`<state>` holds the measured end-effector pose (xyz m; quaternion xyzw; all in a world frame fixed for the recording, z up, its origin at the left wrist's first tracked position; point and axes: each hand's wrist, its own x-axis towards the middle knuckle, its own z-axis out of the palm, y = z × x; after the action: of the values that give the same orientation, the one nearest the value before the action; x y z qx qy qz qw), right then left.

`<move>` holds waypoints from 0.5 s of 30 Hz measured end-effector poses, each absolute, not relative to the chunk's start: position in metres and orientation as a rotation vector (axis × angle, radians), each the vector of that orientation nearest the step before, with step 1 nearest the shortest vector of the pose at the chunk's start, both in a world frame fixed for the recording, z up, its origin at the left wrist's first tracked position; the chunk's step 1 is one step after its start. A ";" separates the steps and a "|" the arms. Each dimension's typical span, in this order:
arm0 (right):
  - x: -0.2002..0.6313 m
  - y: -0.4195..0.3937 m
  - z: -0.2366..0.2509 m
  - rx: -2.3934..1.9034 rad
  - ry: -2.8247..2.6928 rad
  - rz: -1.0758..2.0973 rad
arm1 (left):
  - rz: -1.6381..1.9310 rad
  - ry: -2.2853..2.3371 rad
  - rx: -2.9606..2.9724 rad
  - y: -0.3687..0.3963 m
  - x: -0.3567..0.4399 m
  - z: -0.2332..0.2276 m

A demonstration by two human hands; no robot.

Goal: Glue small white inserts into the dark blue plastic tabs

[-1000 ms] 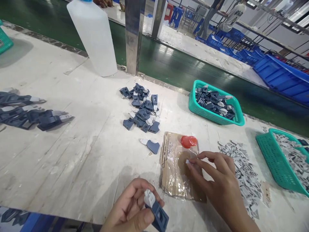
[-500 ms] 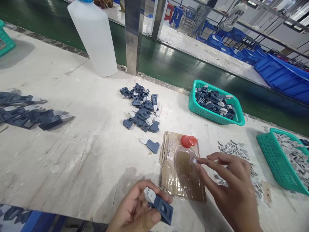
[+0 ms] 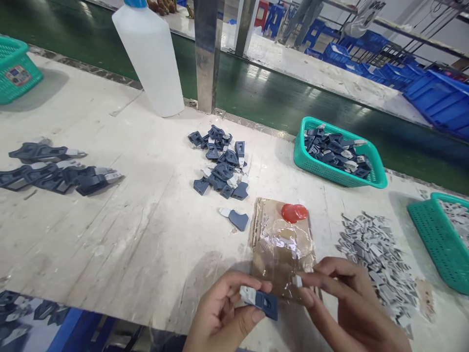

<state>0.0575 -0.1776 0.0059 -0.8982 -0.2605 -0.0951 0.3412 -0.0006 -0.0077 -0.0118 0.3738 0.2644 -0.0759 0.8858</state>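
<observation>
Between the thumb and fingers of my left hand point(image 3: 229, 313) is a dark blue plastic part point(image 3: 266, 305) with a light grey tip point(image 3: 248, 295); a recess shows in its face. My right hand point(image 3: 351, 303) pinches a small light grey piece point(image 3: 297, 281) at its fingertips, just right of the blue part and apart from it. Under and beyond the fingers lies a film-covered cardboard pad point(image 3: 267, 230) with a wet, glossy patch. A red cap point(image 3: 294, 213) sits at the pad's far end. One blue part with a grey tip point(image 3: 235, 218) lies left of the pad.
A pile of blue parts point(image 3: 223, 166) lies beyond the pad, more blue parts point(image 3: 54, 171) at left. Small grey pieces point(image 3: 377, 259) are heaped at right. Green baskets point(image 3: 340, 178) point(image 3: 432, 249) stand right; a white bottle point(image 3: 154, 63) and metal post point(image 3: 207, 58) stand behind.
My right hand has drawn back from the wet patch toward my left hand, still pinching the small grey piece. My left hand has moved right and turned the blue part more level. The view has shifted slightly.
</observation>
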 end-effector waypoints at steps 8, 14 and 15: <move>0.048 -0.168 -0.002 -2.211 -0.824 -0.167 | -0.126 0.516 0.807 -0.009 -0.002 -0.014; 0.050 -0.163 0.001 -2.259 -0.897 -0.187 | -0.102 0.480 0.854 -0.009 -0.002 -0.016; 0.052 -0.163 0.003 -2.275 -0.943 -0.192 | -0.093 0.477 0.864 -0.010 -0.003 -0.017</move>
<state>0.0518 -0.1633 0.0028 -0.8696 -0.3603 -0.0735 0.3294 -0.0031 -0.0095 -0.0168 0.4146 0.2287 -0.0447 0.8797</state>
